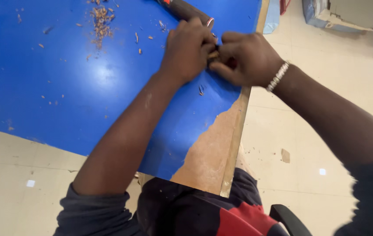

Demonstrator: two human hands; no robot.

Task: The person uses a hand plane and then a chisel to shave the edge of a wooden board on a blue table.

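My left hand (188,48) and my right hand (245,59) meet over the right part of a blue-topped table (64,87). Both close around a small brown piece of wood (214,55), mostly hidden between the fingers. A beaded bracelet (278,76) sits on my right wrist. Just beyond my left hand lies a dark cylindrical tool handle (186,8) with a red end. Whether either hand touches it I cannot tell.
Wood shavings (101,22) are scattered on the blue top at the back. The blue covering is torn away at the near right corner, baring brown board (212,157). Cardboard boxes (348,13) stand on the tiled floor at the back right. A chair arm (289,218) shows below.
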